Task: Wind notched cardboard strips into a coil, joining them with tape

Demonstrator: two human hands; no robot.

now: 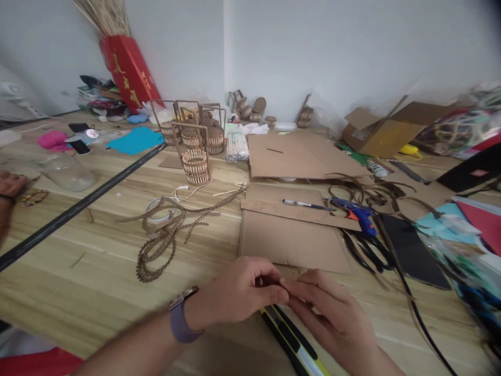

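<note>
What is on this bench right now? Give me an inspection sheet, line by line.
Surface: wooden table, pale planks, crowded on the right.
Job's things: both hands pinch a small dark piece, too hidden to identify; a yellow-black utility knife lies beneath them; cardboard sheets just beyond.
Clutter: perforated cardboard strips, small slatted baskets, pen, blue glue gun, black scissors, coloured paper, open carton.
Hands: left hand with a watch on its wrist, right hand, fingertips meeting.
Cables: black cord running off the glue gun side.
Surroundings: white wall; another person's hand at far left.
</note>
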